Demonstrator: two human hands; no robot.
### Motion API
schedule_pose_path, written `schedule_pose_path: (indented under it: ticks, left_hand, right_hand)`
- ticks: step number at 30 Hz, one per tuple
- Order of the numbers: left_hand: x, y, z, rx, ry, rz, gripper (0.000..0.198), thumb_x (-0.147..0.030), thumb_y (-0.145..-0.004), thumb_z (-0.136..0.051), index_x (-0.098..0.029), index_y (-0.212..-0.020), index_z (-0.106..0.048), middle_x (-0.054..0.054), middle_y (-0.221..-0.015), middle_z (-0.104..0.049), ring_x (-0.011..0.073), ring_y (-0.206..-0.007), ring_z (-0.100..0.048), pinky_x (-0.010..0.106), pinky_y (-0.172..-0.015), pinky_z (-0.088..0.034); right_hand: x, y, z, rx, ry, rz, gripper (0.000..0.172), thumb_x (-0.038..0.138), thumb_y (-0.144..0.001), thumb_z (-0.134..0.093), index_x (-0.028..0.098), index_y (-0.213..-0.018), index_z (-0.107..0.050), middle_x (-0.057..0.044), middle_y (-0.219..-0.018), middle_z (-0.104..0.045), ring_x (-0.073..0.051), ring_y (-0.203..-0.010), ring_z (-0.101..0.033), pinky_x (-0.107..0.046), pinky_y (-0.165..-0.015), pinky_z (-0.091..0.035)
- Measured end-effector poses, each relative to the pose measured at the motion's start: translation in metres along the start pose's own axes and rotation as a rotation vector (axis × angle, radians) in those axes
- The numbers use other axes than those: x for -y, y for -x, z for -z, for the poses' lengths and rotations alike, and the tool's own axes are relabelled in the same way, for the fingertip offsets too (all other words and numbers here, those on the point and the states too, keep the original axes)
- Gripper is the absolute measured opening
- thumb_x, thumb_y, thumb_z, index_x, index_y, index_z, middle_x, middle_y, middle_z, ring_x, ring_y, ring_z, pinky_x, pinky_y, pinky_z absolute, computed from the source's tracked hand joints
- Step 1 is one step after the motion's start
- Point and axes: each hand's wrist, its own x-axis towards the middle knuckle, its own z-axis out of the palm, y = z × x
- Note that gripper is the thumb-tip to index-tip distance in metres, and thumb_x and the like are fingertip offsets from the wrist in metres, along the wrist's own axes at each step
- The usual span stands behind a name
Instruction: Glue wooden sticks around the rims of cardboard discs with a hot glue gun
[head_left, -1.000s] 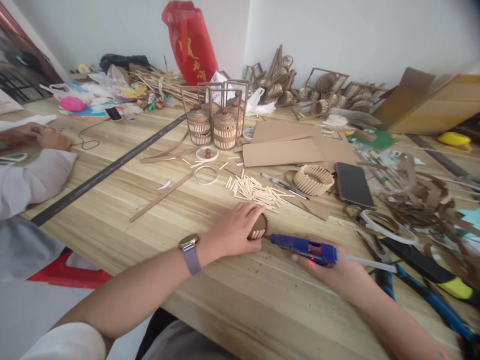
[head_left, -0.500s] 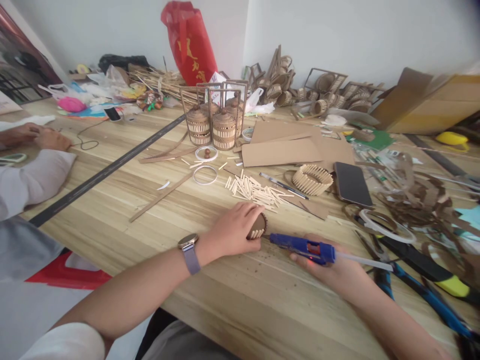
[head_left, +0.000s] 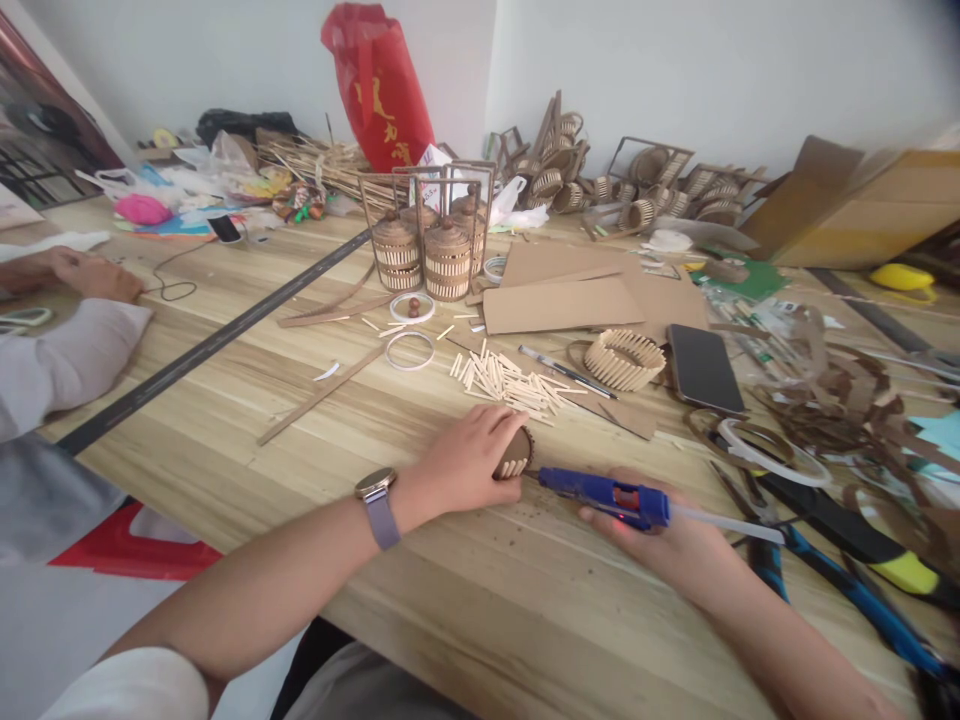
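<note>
My left hand is closed around a small round brown cardboard piece with short wooden sticks along its near side; the fingers hide much of it. In my right hand is a blue hot glue gun, a red light glowing on it and a pale glue stick poking out of its back. The nozzle points left and is at the edge of the round piece; whether it touches I cannot tell. Just beyond lies a loose pile of short wooden sticks.
Behind the sticks are a ring of sticks, a pen, a black phone and cardboard sheets. Lidded baskets stand further back. Pliers and a cutter lie right. Another person's hands rest at far left.
</note>
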Motion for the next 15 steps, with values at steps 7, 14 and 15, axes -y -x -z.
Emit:
schedule_pose_path:
  ticks: [7, 14, 15]
  left_hand:
    - [0.0, 0.0, 0.0, -0.005, 0.015, -0.002, 0.073, -0.025, -0.074, -0.067, -0.015, -0.138, -0.033, 0.016, -0.137, -0.047, 0.0322, -0.129, -0.042, 0.047, -0.109, -0.037]
    - [0.0, -0.001, 0.0, -0.015, 0.006, -0.01, 0.071, -0.024, -0.074, -0.067, -0.014, -0.137, -0.035, 0.017, -0.135, -0.048, 0.032, -0.127, -0.044, 0.047, -0.108, -0.038]
    - [0.0, -0.001, -0.001, -0.016, 0.003, -0.014, 0.071, -0.024, -0.074, -0.067, -0.014, -0.137, -0.035, 0.017, -0.135, -0.047, 0.0321, -0.127, -0.044, 0.047, -0.108, -0.038]
  right_hand:
    - [0.001, -0.002, 0.0, -0.082, -0.028, -0.052, 0.025, 0.048, -0.079, -0.059, 0.024, -0.072, -0.062, -0.003, -0.068, -0.069, -0.023, -0.065, -0.066, -0.032, -0.063, -0.053]
    - [0.002, 0.0, 0.028, 0.204, -0.255, -0.198, 0.042, 0.062, -0.077, -0.06, 0.02, -0.081, -0.065, -0.005, -0.074, -0.069, -0.021, -0.07, -0.064, -0.032, -0.064, -0.052]
    - [0.002, 0.001, 0.031, 0.319, -0.295, -0.222, 0.047, 0.066, -0.077, -0.058, 0.02, -0.08, -0.063, -0.004, -0.07, -0.066, -0.018, -0.064, -0.061, -0.028, -0.058, -0.049]
